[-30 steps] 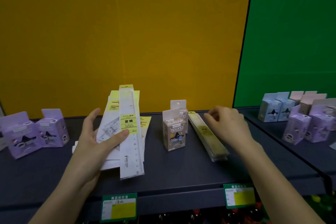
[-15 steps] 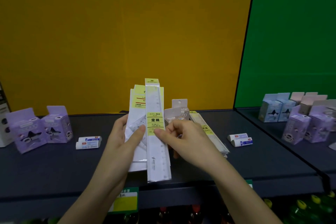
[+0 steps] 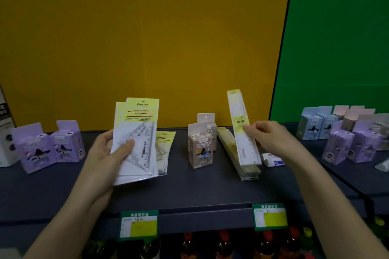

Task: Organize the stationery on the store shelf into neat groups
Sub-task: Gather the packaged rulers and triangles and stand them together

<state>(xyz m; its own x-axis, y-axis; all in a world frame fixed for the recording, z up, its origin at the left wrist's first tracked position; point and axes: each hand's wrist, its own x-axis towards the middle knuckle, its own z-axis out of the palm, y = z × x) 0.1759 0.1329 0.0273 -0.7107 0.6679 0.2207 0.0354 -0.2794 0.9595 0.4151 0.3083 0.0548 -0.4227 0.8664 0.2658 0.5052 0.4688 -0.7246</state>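
gripping set-square packs (image 3: 139,124) in the left hand (image 3: 105,153), right hand (image 3: 271,139) raised, fingers (image 3: 249,130) pinching a tilted ruler (image 3: 236,109)

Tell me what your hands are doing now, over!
Left hand grips set-square packs. Right hand pinches ruler pack over ruler stack. Path looks clear.

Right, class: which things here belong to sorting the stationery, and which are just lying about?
Job in hand:
ruler, pinched by the right hand
ruler pile
set-square packs, held by the left hand
beige boxes
purple boxes
erasers

Lying about:
price tags
bottles below the shelf
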